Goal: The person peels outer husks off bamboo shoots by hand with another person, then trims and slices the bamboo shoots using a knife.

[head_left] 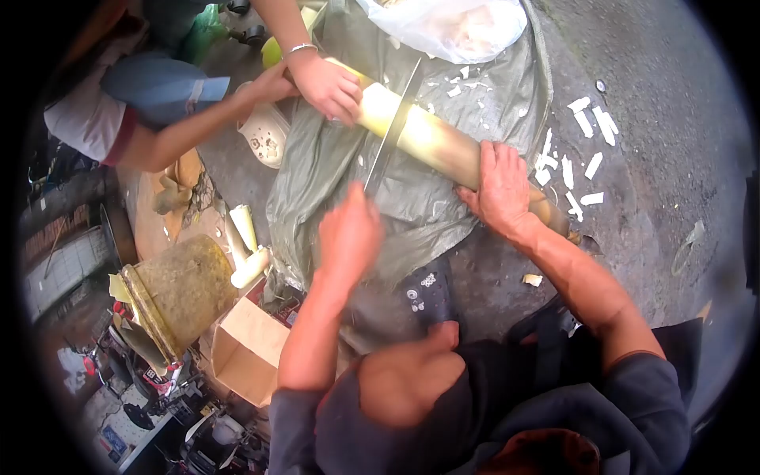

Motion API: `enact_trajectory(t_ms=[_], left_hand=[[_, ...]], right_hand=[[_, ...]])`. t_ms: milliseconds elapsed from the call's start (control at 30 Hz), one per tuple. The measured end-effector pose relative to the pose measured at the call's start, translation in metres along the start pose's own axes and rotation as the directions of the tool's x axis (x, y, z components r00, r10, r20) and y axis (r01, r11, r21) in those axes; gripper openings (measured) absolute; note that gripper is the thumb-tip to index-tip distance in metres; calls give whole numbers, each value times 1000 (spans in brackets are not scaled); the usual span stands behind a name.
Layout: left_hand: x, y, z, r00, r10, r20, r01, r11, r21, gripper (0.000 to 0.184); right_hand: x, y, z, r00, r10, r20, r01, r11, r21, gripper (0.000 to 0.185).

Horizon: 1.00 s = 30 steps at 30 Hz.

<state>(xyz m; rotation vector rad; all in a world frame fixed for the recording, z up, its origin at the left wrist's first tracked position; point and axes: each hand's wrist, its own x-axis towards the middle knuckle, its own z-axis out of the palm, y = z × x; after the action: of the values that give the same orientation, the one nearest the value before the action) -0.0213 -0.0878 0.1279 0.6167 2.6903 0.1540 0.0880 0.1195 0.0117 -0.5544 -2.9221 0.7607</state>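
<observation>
A thick, pale yellow-green stalk (pixel 439 141), browner at its lower right end, lies diagonally over a grey-green plastic sheet (pixel 317 178). My left hand (pixel 349 233), slightly blurred, is closed round the handle of a long blade (pixel 393 127). The blade crosses the stalk near its middle; how deep its edge sits cannot be made out. My right hand (pixel 503 186) rests on the browner part of the stalk, gripping it from above. Towards the other end, a co-worker's hand (pixel 332 89) presses on the stalk, with their second hand (pixel 271 84) just beside it.
White strips (pixel 594 165) are scattered on the ground at the right. A white plastic bag (pixel 467 33) lies at the top. Cut pale pieces (pixel 244 227), a dirty yellow bucket (pixel 186 289) and an open cardboard box (pixel 249 348) stand at the left. The co-worker's clog (pixel 265 134) is near the sheet.
</observation>
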Motion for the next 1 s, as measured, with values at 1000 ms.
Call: enact_trajectory(t_ms=[1000], left_hand=[[22, 13, -3, 993, 113, 14, -113, 993, -41, 18]], right_hand=[[44, 61, -49, 860, 56, 507, -211, 944, 254, 85]])
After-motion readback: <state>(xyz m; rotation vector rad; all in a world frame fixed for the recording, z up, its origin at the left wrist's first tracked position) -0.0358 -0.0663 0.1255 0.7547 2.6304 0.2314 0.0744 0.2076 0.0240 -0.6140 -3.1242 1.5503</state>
